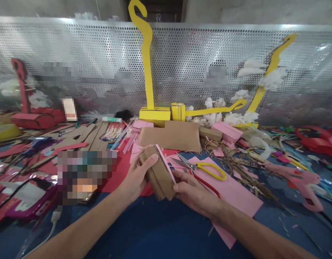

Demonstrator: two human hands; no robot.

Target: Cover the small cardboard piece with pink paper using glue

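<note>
Between my two hands a small brown cardboard box (161,177) is held tilted above the blue tabletop, with pink paper along its right side. My left hand (139,172) grips its upper left part, thumb across the brown face. At the lower right edge, by the pink strip, the fingers of my right hand (186,187) are closed on it. Just behind my right hand lie scissors (194,166) with one yellow and one red handle, on sheets of pink paper (238,194). Red paper (117,176) lies beneath my left hand.
A pink glue gun (303,181) lies at the right, near brown twigs (244,169). Behind the box stand a notched cardboard piece (171,135) and a tall yellow hook on a base (147,72). Cardboard strips (87,136) and a purple case (33,205) crowd the left.
</note>
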